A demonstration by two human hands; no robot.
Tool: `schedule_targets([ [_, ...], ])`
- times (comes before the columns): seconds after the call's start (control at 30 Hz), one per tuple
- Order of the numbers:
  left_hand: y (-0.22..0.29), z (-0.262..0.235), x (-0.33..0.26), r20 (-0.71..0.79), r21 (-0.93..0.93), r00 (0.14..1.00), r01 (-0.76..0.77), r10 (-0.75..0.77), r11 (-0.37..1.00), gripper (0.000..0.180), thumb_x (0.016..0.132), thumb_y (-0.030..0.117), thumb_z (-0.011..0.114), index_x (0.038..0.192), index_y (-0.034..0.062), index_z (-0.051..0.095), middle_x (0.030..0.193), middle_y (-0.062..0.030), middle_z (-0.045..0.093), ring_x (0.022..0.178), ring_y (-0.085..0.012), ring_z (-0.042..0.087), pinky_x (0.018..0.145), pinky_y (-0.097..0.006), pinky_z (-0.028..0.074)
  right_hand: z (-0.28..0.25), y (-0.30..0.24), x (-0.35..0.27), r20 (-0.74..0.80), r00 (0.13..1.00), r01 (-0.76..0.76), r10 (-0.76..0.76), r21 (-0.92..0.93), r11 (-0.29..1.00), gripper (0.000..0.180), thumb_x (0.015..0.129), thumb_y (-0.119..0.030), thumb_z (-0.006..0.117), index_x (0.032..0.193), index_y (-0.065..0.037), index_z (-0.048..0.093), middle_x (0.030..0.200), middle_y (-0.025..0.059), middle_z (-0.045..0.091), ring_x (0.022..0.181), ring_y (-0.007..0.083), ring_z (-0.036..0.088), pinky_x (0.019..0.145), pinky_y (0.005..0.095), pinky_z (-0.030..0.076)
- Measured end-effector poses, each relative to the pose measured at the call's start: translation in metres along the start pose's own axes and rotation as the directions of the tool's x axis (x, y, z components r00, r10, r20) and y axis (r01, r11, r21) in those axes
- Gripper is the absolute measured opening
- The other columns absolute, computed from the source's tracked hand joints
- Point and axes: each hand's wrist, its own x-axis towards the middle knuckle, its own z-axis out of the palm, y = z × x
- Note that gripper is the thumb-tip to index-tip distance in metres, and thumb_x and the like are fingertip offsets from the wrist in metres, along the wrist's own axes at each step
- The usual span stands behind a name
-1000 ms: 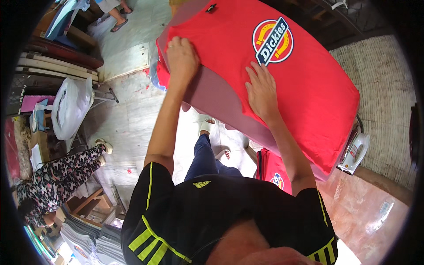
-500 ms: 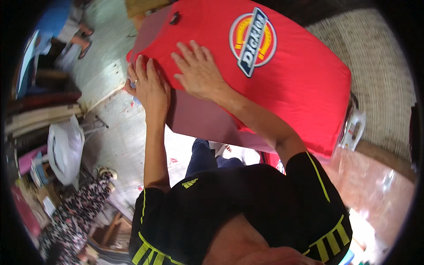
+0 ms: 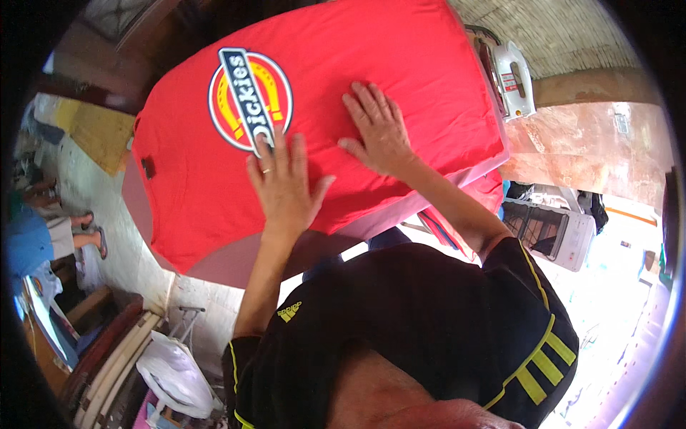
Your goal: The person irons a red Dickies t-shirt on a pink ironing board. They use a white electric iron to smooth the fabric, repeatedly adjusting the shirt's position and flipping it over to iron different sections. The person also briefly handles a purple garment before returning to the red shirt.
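A red T-shirt (image 3: 400,64) with a round printed emblem (image 3: 250,100) lies spread over a pink ironing board (image 3: 236,261). My left hand (image 3: 284,182) rests flat on the shirt just below the emblem, fingers spread, a ring on one finger. My right hand (image 3: 380,130) lies flat on the shirt to the right of it, fingers apart. Neither hand grips the cloth. My black shirt with yellow stripes fills the lower middle of the view.
A white clothes iron (image 3: 511,75) stands at the board's far right end. A white plastic bag (image 3: 175,375) and stacked boards lie on the floor at lower left. Another person's sandalled feet (image 3: 89,232) show at left. A white crate (image 3: 547,229) sits at right.
The view has swung, so the shirt now sits more to the left. Both hands have slid from the shirt's near edge onto its middle, beside the emblem.
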Motion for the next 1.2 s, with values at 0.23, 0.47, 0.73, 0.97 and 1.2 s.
schedule_targets([
  [0.23,0.008,0.038,0.147,-0.093,0.077,0.961,-0.252,0.259,0.965,0.088,0.086,0.073,0.049,0.152,0.0165,0.035,0.161,-0.0175,0.022,0.149,-0.0429,0.013,0.116,-0.065,0.011,0.019,0.187,0.099,-0.332,0.923,-0.253,0.195,-0.141,0.957,0.078,0.092,-0.061,0.050,0.147,-0.007,0.039,0.154,0.0170,0.035,0.143,0.0395,0.030,0.112,0.0592,0.027],
  [0.47,0.033,0.089,0.243,-0.249,0.228,0.965,-0.027,0.086,0.973,0.085,0.090,0.074,0.040,0.154,0.0196,0.030,0.161,-0.0174,0.021,0.147,-0.0425,0.020,0.112,-0.067,0.019,0.015,0.152,0.046,-0.300,0.950,-0.132,0.090,-0.123,0.984,0.075,0.089,-0.063,0.053,0.143,-0.011,0.046,0.149,0.0137,0.043,0.140,0.0380,0.034,0.109,0.0610,0.029],
  [0.73,0.196,0.102,0.180,-0.105,0.162,0.967,-0.216,0.234,0.963,0.085,0.089,0.071,0.046,0.152,0.0159,0.034,0.161,-0.0182,0.021,0.147,-0.0418,0.019,0.112,-0.068,0.017,-0.038,0.223,-0.096,-0.211,0.976,-0.052,0.050,-0.008,0.999,0.066,0.090,-0.048,0.059,0.143,-0.010,0.045,0.151,0.0140,0.040,0.139,0.0348,0.037,0.109,0.0568,0.032],
  [0.97,0.311,0.092,0.091,0.121,-0.102,0.899,-0.410,0.420,0.906,0.079,0.089,0.065,0.051,0.148,0.0137,0.041,0.158,-0.0180,0.026,0.147,-0.0409,0.021,0.113,-0.068,0.013,-0.029,0.289,0.000,-0.199,0.973,-0.133,0.112,-0.095,0.987,0.066,0.099,-0.049,0.042,0.145,-0.003,0.042,0.156,0.0190,0.033,0.145,0.0385,0.027,0.118,0.0525,0.019],
  [1.2,0.265,0.094,0.053,0.056,-0.599,0.915,-0.290,0.400,0.746,0.050,0.087,0.042,0.065,0.127,0.0129,0.059,0.144,-0.0103,0.046,0.137,-0.0296,0.037,0.102,-0.055,0.031,-0.043,0.232,-0.088,-0.205,0.978,-0.051,0.040,-0.046,0.998,0.063,0.092,-0.044,0.057,0.145,-0.012,0.044,0.152,0.0139,0.038,0.137,0.0396,0.037,0.109,0.0566,0.032],
])
